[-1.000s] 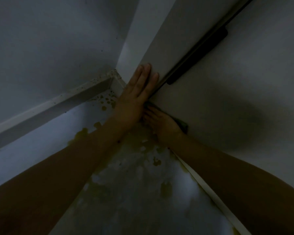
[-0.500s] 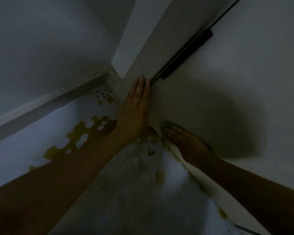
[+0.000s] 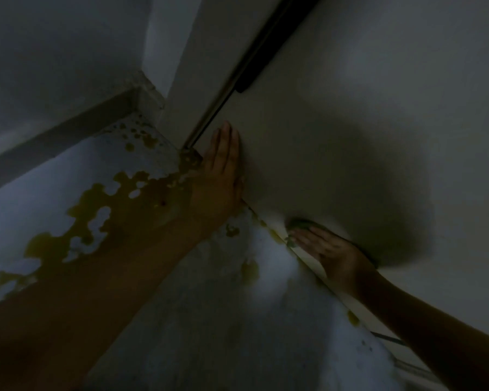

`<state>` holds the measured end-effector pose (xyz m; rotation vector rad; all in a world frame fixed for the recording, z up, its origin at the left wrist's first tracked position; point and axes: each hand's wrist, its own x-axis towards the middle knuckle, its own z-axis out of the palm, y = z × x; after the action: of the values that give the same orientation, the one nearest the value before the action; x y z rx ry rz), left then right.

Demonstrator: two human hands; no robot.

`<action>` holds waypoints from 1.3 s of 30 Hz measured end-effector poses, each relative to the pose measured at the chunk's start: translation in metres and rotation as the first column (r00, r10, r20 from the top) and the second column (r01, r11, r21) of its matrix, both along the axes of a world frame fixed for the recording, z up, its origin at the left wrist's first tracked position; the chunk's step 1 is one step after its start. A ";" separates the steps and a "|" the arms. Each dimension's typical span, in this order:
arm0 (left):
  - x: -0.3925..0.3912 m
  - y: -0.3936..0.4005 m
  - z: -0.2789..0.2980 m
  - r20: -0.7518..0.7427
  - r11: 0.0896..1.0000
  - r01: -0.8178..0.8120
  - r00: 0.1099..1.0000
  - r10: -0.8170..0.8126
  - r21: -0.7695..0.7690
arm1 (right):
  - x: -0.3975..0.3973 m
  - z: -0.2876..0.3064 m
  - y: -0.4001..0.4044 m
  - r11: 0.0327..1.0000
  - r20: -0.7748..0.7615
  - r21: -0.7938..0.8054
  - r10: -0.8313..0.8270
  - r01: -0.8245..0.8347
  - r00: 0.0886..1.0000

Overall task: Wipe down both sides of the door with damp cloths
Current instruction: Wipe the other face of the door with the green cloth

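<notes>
Dim stained floor (image 3: pixel 198 320); I see my left hand (image 3: pixel 223 165) flat on the door (image 3: pixel 350 108), right hand (image 3: pixel 331 252) flat-fingered, pressing the cloth (image 3: pixel 299 223).

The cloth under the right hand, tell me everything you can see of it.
The cloth looks dark green, but the dim light hides its texture. Only a crumpled edge shows, past the fingertips of the right hand, which lies flat with straight fingers and presses it against the pale door, low down by the bottom edge. A small scrap of it peeks out below the fingers. The rest lies hidden beneath the palm. Whether it is damp cannot be told.
</notes>
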<state>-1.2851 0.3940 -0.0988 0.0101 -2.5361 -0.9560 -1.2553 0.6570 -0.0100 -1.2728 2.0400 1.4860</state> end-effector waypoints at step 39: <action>0.012 0.043 0.024 0.114 0.985 -0.105 0.989 0.089 0.139 | 0.022 0.059 0.040 0.907 -0.407 -0.363 0.052 -0.214 0.912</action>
<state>-1.2731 0.4366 -0.0749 0.2328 -2.5304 -1.1259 -1.2328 0.6974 0.0486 -1.3746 2.6804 1.5301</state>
